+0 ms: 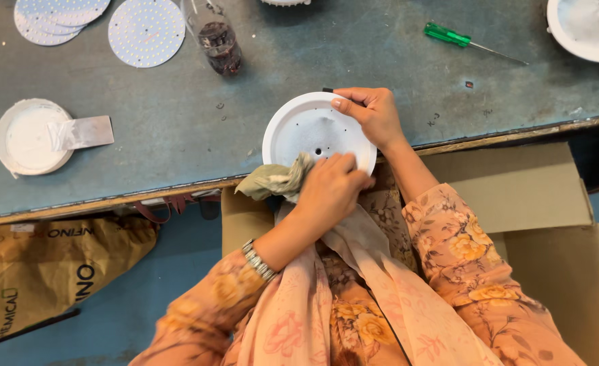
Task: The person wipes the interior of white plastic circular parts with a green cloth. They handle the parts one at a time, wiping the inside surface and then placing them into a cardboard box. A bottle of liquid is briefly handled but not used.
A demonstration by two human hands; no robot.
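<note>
Left hand (pixel 328 190), wrist bent, was clenched around a crumpled olive cloth rag (pixel 277 180) pressed on the near edge of a round white plastic lamp housing (pixel 306 130) at the grey workbench edge (pixel 177 135). Right hand (pixel 374 114) was grasping the housing's far rim. Well apart were recorded a green-handled screwdriver (pixel 448 34) and a dark glass bottle (pixel 219 45).
</note>
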